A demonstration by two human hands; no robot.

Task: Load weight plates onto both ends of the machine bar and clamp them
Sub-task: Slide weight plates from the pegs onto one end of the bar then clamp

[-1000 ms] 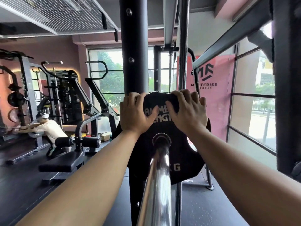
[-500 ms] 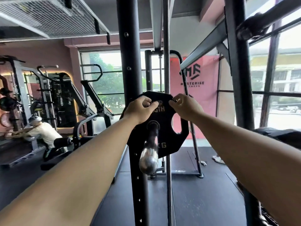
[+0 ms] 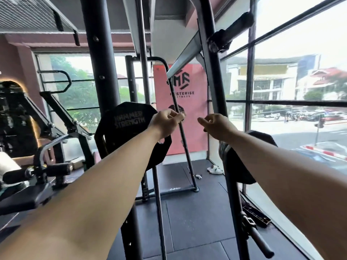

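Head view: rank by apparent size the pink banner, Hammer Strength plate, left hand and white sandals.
1. pink banner
2. Hammer Strength plate; close to the banner, and the left forearm covers part of it
3. left hand, nearer the camera
4. white sandals

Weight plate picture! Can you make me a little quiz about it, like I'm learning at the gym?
1. True or false: the right hand is gripping the lettered weight plate.
2. Which words are printed on the weight plate? A) Hammer Strength B) Iron King C) Power Gym
3. Fill in the gap: the banner with the logo is coloured ____.

Key: 1 false, because the right hand is in the air, apart from the plate, with its fingers loosely curled round nothing. 2 A. 3 pink.
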